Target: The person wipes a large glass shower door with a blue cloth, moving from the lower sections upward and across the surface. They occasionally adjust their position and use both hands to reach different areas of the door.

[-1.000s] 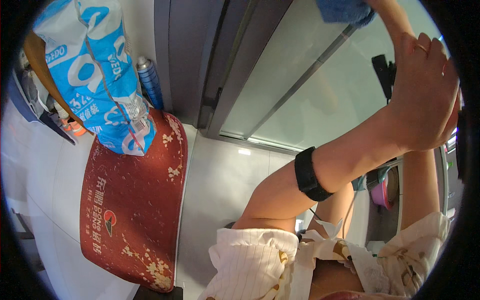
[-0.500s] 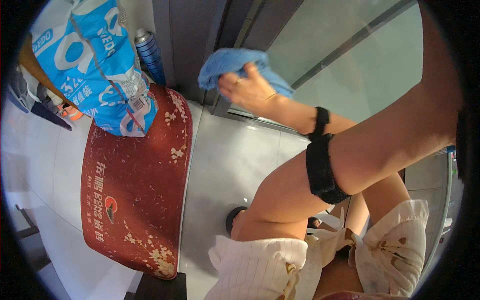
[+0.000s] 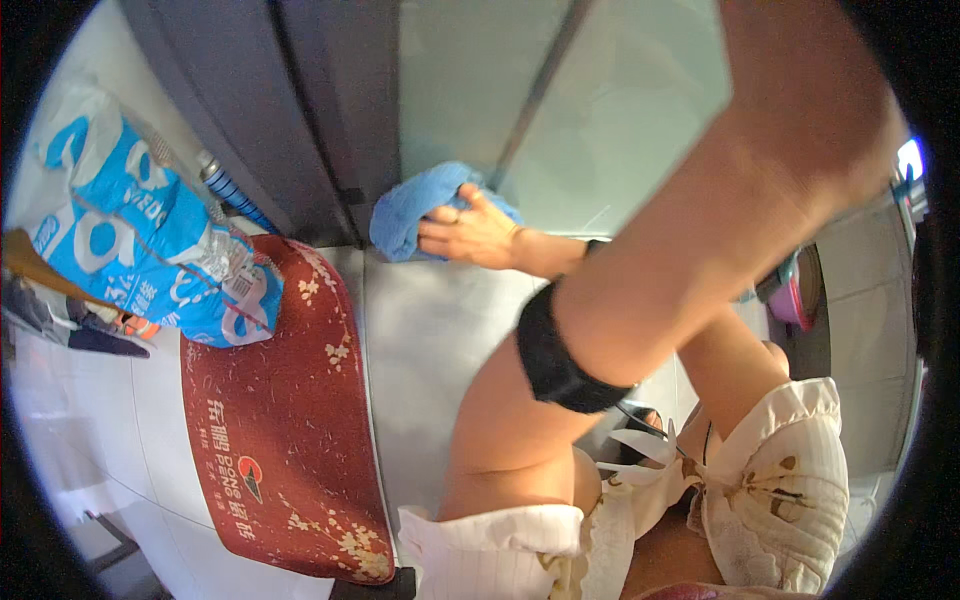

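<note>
My left hand (image 3: 470,232) is closed on a bunched blue cloth (image 3: 405,212), its fingers curled over the near side and the back of the hand turned to me. The cloth is at the foot of the dark door frame (image 3: 340,120), beside the pale glass panel (image 3: 560,90). Whether it touches the frame or the glass I cannot tell. A black strap (image 3: 562,352) circles the large bare limb crossing the view, which hides most of the forearm behind the cloth. My right hand does not show.
A red floor mat (image 3: 275,420) with a flower pattern lies on the left. On its far end stands a large blue-and-white bag (image 3: 150,220), with a blue spray can (image 3: 235,192) beside it. A pink basin (image 3: 790,300) sits at the right.
My hand has lowered the cloth and brought it slightly left, down along the door to near the floor. The view has shifted, so the mat and bag appear lower.
</note>
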Tool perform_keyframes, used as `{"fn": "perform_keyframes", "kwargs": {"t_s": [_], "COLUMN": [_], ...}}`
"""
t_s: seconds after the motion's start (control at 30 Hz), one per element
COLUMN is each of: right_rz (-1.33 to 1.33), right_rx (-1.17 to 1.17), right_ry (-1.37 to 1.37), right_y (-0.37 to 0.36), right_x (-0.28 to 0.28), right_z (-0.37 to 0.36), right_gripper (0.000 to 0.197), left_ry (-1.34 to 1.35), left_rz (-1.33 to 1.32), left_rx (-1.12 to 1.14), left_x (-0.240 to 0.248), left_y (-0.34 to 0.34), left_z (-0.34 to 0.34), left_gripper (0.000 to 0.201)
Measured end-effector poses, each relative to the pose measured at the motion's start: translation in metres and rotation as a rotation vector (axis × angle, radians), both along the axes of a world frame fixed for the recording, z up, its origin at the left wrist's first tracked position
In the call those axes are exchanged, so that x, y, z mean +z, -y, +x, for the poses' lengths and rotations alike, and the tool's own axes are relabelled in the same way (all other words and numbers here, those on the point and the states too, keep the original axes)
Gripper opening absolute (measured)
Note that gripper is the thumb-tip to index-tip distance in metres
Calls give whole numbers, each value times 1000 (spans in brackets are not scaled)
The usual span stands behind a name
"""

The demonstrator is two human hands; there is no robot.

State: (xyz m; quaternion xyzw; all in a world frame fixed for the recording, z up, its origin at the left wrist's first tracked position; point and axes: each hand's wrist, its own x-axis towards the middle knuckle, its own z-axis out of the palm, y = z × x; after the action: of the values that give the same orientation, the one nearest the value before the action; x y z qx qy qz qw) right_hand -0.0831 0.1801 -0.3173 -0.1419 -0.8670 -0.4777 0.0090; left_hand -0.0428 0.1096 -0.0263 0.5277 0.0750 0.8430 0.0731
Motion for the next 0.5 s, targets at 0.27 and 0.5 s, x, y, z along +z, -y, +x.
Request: {"fn": "perform_keyframes", "kwargs": {"t_s": [0.27, 0.5], "right_rz": [-23, 63], "right_rx": [-8, -275], "right_ry": [-795, -1207], "right_y": [16, 27], "right_x": [46, 12], "right_z": [159, 293], "right_gripper": [22, 53], "left_ry": [-124, -519], "left_rz": [-164, -227], "left_rx": [156, 883], "left_x": [-34, -55], "left_y": [-59, -96], "left_z": [-12, -52], "left_gripper": [30, 60]}}
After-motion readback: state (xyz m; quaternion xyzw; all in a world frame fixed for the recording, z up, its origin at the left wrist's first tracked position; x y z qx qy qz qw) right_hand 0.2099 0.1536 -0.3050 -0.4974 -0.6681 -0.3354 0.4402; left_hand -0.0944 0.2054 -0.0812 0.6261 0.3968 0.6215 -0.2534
